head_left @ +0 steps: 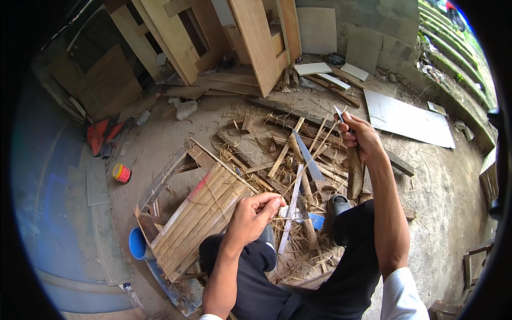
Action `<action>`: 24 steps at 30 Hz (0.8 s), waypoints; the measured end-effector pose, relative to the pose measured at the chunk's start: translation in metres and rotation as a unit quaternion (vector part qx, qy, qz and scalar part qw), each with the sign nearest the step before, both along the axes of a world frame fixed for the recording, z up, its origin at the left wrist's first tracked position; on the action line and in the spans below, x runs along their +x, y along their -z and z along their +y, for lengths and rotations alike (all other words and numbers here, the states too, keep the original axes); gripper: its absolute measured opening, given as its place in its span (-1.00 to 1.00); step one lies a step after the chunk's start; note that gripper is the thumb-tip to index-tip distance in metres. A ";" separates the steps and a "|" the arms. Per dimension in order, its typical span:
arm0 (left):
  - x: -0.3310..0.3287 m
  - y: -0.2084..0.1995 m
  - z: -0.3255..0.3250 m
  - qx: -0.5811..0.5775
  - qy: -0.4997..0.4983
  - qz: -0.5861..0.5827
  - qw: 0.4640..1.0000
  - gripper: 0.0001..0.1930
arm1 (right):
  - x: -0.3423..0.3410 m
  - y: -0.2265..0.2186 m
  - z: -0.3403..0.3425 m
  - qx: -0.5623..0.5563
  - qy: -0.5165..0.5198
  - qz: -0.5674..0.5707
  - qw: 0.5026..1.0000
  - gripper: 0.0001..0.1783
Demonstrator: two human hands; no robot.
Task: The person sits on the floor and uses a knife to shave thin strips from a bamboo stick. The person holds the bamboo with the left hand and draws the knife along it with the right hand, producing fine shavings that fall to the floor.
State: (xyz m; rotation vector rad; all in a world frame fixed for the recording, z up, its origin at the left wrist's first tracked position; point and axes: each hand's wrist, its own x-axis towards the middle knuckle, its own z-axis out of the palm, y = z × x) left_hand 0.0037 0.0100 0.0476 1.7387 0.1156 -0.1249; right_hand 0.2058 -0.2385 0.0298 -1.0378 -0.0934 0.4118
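Note:
My left hand point(252, 216) is closed in a pinch on one end of a thin, pale wooden strip point(302, 172). The strip slants up and away to the right, reaching my right hand point(361, 136). That hand is wrapped round a small knife point(338, 113), its blade pointing up and left beside the strip's far end; the fingers hide the handle. Between and beyond my hands, a handsaw point(310, 157) lies on a heap of wood scraps and shavings. Below my right hand a thick wooden piece point(355, 173) stands out of the heap.
A slatted wooden piece point(197, 218) lies close on my left, beside a blue bucket point(137, 244) and a red-and-yellow tub point(121, 173). Tall wooden panels point(261, 48) stand at the back. A white board point(408, 118) lies at the far right. My legs flank the scraps.

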 end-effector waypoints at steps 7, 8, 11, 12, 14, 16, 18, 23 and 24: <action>-0.005 -0.005 0.016 0.004 0.011 0.019 1.000 -0.82 | 0.033 0.010 -0.027 0.087 0.207 0.034 0.974 -0.70; -0.004 -0.005 0.017 -0.036 0.016 0.000 0.999 -0.82 | 0.032 0.002 -0.032 0.114 0.278 0.029 0.953 -0.71; 0.000 -0.001 0.014 -0.073 -0.029 -0.008 0.997 -0.81 | -0.004 -0.017 -0.015 -0.042 0.201 0.057 0.977 -0.70; 0.002 0.002 0.012 -0.082 -0.038 -0.031 0.995 -0.80 | -0.025 -0.021 0.000 -0.107 0.114 0.029 0.987 -0.69; 0.008 0.006 0.009 -0.085 -0.051 -0.042 0.994 -0.80 | -0.062 -0.024 0.040 -0.205 -0.016 -0.003 0.979 -0.67; 0.012 0.009 0.007 -0.070 -0.061 -0.052 0.994 -0.80 | -0.092 -0.021 0.070 -0.086 -0.202 -0.031 0.975 -0.66; 0.015 0.010 0.007 -0.072 -0.059 -0.060 0.994 -0.80 | -0.106 -0.019 0.088 -0.021 -0.274 -0.024 0.961 -0.67; 0.016 0.010 0.006 -0.012 -0.072 -0.055 0.996 -0.80 | -0.106 -0.016 0.091 -0.042 -0.250 0.003 0.967 -0.69; 0.015 0.010 0.006 -0.014 -0.070 -0.050 0.996 -0.80 | -0.101 -0.016 0.088 -0.068 -0.255 0.002 0.965 -0.70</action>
